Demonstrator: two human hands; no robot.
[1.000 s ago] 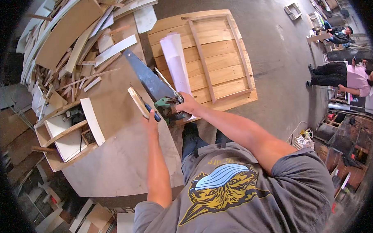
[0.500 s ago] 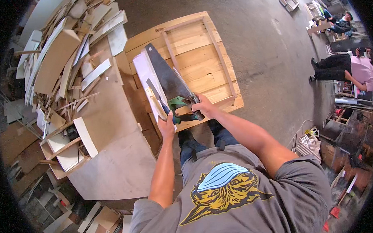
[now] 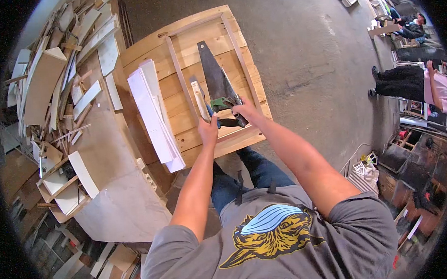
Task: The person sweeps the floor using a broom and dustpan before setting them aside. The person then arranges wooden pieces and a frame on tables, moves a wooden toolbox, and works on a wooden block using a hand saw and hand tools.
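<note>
My right hand [image 3: 247, 111] is closed round a hand saw [image 3: 214, 71] with a green and black handle, its blade pointing away from me; something slim and metallic lies along the blade in the same grip. My left hand [image 3: 209, 128] is closed round a pale wooden strip [image 3: 199, 98] and a blue-handled tool held together beside the saw. Both hands are above a plank-topped wooden table [image 3: 189, 140]. On that table lie a thin wooden frame [image 3: 177, 62], under the tools, and a stack of pale boards [image 3: 153, 115] to the left.
A large workbench [image 3: 122, 212] at the left bears a heap of wood scraps [image 3: 47, 89] and an open wooden box [image 3: 63, 192]. Concrete floor [image 3: 299, 53] lies right of the table. Two people, one standing [image 3: 403, 81] and one farther back [image 3: 412, 29], are at the far right.
Both hands have moved right with the saw and the other tools, from beside the workbench to above the framed part of the table. The view has shifted, and the pale boards are now fully seen.
</note>
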